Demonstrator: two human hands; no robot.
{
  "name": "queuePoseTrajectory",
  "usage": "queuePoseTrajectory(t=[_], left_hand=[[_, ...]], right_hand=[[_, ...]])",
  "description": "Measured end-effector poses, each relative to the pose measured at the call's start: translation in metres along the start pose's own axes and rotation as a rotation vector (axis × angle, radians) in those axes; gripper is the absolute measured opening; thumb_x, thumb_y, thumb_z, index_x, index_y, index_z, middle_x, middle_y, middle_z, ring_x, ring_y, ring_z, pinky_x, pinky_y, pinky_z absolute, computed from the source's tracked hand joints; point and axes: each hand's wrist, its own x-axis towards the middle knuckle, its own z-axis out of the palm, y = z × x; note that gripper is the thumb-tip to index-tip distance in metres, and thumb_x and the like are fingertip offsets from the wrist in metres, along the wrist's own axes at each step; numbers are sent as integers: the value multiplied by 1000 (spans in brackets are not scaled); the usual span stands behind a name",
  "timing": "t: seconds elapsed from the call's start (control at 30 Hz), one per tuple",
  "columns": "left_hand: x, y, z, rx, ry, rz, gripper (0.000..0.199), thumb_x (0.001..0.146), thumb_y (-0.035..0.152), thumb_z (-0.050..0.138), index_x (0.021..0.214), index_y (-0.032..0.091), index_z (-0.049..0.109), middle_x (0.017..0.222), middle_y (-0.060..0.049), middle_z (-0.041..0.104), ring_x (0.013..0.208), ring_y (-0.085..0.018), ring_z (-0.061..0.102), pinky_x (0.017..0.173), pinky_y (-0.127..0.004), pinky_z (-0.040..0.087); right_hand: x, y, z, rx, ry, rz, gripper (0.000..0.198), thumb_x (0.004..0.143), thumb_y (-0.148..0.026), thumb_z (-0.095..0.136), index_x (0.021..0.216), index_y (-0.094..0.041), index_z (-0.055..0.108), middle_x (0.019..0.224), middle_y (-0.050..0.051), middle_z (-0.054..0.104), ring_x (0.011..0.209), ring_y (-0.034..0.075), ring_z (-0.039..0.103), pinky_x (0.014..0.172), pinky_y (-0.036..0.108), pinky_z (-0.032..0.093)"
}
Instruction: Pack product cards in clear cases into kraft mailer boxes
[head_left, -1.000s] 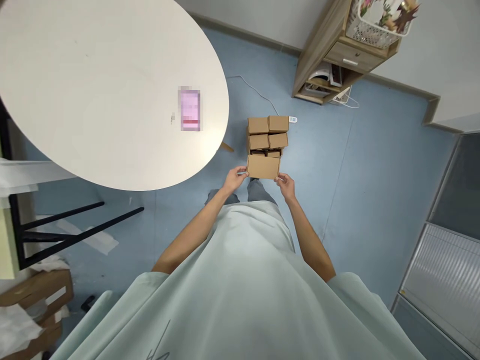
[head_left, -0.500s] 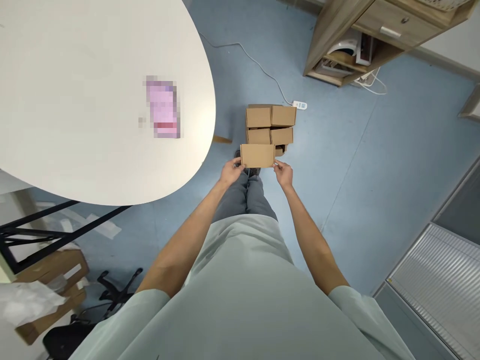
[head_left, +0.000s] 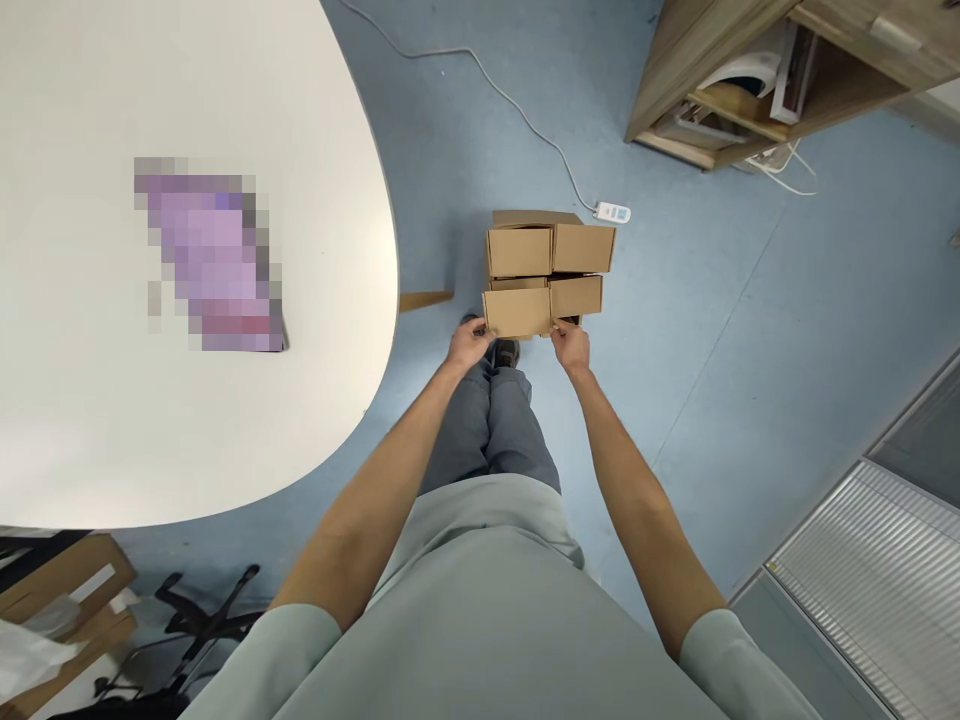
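Observation:
A small brown cardboard box is gripped from both ends, just in front of my shoes. My left hand pinches its left end, and my right hand is closed at its right end. Beyond and partly beneath it, several like cardboard boxes are stacked in two columns on the blue floor. The held box overlaps the left column and hides part of a lower box there. From this angle I cannot tell whether it rests on the stack.
A white rounded table fills the left, with a pixelated pink-purple item on it. A white power strip and its cable lie past the boxes. A wooden cabinet stands at upper right, a black chair base at lower left.
The held box has moved forward and now lies closer against the left column of the stack, covering more of it. My view has shifted closer and turned slightly.

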Motion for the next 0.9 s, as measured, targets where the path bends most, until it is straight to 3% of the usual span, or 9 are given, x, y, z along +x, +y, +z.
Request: queuePoseTrajectory(t=[0.1,0.23,0.33,0.43,0.57,0.7,0.9], left_hand=[[28,-3,6,29,-12,-18,30,86,20,81,116,19,87,132,-13,86,129,-34,78,122,-49,57],[53,-5,14,68,-64,-91,35,91,24,81,125,18,85,142,-15,83,138,-33,75,124,-47,55],[59,-3,19,103,-44,-143,47,91,25,83,137,15,80,156,-20,75,151,-36,67,130,-48,49],[47,4,19,128,7,-127,56,91,23,82,145,12,76,165,-25,66,159,-38,60,135,-51,43],[0,26,11,52,-7,-124,51,92,24,79,142,15,77,161,-22,70,149,-36,69,125,-52,54],[-69,56,0,7,-35,-111,42,90,27,80,132,20,82,144,-14,81,140,-32,74,121,-50,58],[-176,107,-15,-87,-156,1,42,93,35,83,131,17,80,145,-19,80,142,-33,73,126,-52,55]], right_hand=[[19,-4,6,-133,-17,111,36,103,-25,68,133,-18,87,110,14,89,111,35,82,114,54,62],[32,-12,12,-188,-70,150,37,105,-17,64,137,-17,83,113,13,89,113,29,83,115,45,61],[33,-14,17,-142,-75,169,42,103,-14,64,142,-17,80,124,14,88,121,28,83,118,43,60],[21,-18,16,-115,-71,189,48,103,-16,65,149,-17,75,131,15,87,130,30,80,122,48,58],[-18,-38,-3,-128,-104,238,50,105,-19,65,154,-16,72,137,15,86,137,31,77,128,51,55],[-73,-65,-37,-127,-153,212,47,106,-22,66,152,-17,74,135,14,86,138,31,78,127,48,55],[-150,-103,-83,-19,-129,85,40,103,-31,70,142,-23,79,125,10,89,114,28,85,118,47,61]])
